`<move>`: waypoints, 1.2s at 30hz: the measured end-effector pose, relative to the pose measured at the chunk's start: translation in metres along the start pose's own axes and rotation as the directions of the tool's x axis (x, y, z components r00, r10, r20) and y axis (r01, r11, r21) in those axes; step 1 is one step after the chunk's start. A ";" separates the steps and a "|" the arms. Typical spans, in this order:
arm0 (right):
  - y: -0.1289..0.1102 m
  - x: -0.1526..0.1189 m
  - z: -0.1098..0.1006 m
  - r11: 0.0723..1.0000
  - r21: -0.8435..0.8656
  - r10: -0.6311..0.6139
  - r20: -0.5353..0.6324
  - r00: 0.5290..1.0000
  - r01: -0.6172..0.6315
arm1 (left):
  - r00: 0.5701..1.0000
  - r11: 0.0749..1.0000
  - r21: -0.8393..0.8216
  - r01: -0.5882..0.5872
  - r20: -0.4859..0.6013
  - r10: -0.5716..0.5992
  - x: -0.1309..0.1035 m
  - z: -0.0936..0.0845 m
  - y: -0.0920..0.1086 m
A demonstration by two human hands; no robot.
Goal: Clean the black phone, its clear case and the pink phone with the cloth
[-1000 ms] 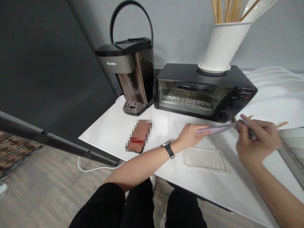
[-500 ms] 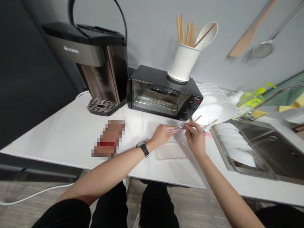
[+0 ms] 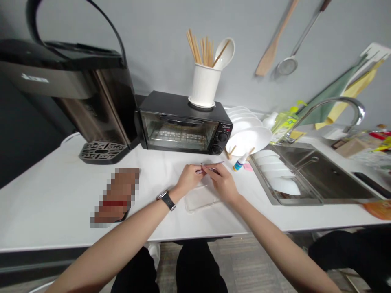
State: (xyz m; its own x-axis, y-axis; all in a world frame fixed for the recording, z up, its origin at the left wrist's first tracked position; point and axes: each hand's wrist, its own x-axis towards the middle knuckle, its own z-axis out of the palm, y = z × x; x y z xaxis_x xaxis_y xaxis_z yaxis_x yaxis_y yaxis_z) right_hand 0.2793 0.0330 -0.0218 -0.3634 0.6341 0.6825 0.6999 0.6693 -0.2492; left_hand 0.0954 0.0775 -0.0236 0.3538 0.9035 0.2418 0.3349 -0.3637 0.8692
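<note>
In the head view, both of my hands meet over the counter in front of the toaster oven. My left hand (image 3: 188, 178), with a black-banded watch at the wrist, is closed on a slim purplish piece (image 3: 199, 171). Fingers of my right hand (image 3: 224, 182) pinch a thin pen-like stick (image 3: 220, 162), its end jutting out past the knuckles. The fingertips of both hands touch or nearly touch, and a tiny silvery bit between them is too small to name. A clear phone case (image 3: 195, 208) lies flat under my hands, partly covered by the right wrist.
A toaster oven (image 3: 180, 130) bears a white utensil holder (image 3: 206, 83). To the left are a water dispenser (image 3: 100, 93) and a pixelated reddish-brown object (image 3: 117, 193). Rightward stand a small glue-like bottle (image 3: 240, 163), white plates (image 3: 253, 140) and a sink (image 3: 324, 175) with bowls.
The view has swung right, so the counter's things appear further left. My right hand has turned, and the stick's end now shows past its knuckles. Both hands stay together.
</note>
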 end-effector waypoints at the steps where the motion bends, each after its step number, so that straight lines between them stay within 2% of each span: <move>1: 0.008 -0.002 -0.005 0.999 -0.020 0.036 -0.017 0.999 -0.037 | 1.000 0.999 -0.043 -0.011 0.008 0.011 -0.001 0.000 0.000; 4: 0.032 -0.007 -0.016 0.978 -0.064 0.193 -0.102 0.976 -0.201 | 1.000 0.989 -0.147 -0.009 0.019 0.012 -0.002 0.000 0.001; 6: 0.042 -0.008 -0.019 0.957 -0.063 0.272 -0.150 0.951 -0.284 | 1.000 0.989 -0.148 0.007 0.014 -0.005 -0.002 0.000 0.001; 10: 0.039 -0.009 -0.015 0.940 -0.036 0.326 -0.187 0.927 -0.338 | 1.000 0.991 -0.137 0.012 -0.001 -0.012 -0.001 0.000 -0.002; 13: 0.019 -0.007 -0.003 0.964 0.029 0.266 -0.177 0.947 -0.266 | 1.000 0.991 -0.132 -0.007 0.005 0.008 0.000 0.001 -0.004; 17: -0.007 -0.004 0.014 0.988 0.144 0.075 -0.090 0.993 -0.062 | 1.000 0.999 -0.048 0.000 0.008 0.000 0.000 0.000 -0.003; 20: -0.014 -0.001 0.018 0.976 0.214 -0.028 -0.063 0.998 0.040 | 0.997 0.995 -0.084 -0.060 0.037 0.064 0.000 -0.001 0.000; 22: -0.012 0.001 0.016 0.971 0.232 -0.044 -0.062 0.997 0.058 | 0.998 0.996 -0.071 -0.047 0.027 0.049 0.000 -0.001 0.000; 24: -0.006 0.001 0.012 0.978 0.208 -0.009 -0.077 0.997 0.024 | 1.000 0.999 -0.034 0.003 -0.003 -0.003 0.001 0.000 -0.002; 26: 0.002 0.000 0.007 0.986 0.158 0.079 -0.112 0.991 -0.060 | 1.000 0.998 -0.056 0.009 -0.011 -0.010 0.001 0.001 -0.004; 31: 0.023 -0.004 -0.006 0.931 0.132 0.361 -0.206 0.909 -0.340 | 0.998 0.981 -0.187 -0.043 0.029 0.049 0.000 0.002 -0.006; 33: 0.027 -0.004 -0.009 0.911 0.145 0.410 -0.211 0.887 -0.386 | 0.999 0.984 -0.174 -0.027 0.036 0.034 -0.001 0.002 -0.005; 36: 0.023 -0.004 -0.008 0.903 0.164 0.426 -0.212 0.880 -0.397 | 1.000 0.988 -0.155 -0.017 0.021 0.021 0.000 0.002 -0.005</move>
State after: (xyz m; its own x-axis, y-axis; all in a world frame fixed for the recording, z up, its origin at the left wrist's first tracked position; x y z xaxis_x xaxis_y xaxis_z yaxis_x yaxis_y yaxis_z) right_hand 0.3016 0.0426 -0.0242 0.1085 0.7608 0.6398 0.6753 0.4159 -0.6091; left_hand 0.0951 0.0787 -0.0283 0.3793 0.8908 0.2504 0.1892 -0.3396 0.9214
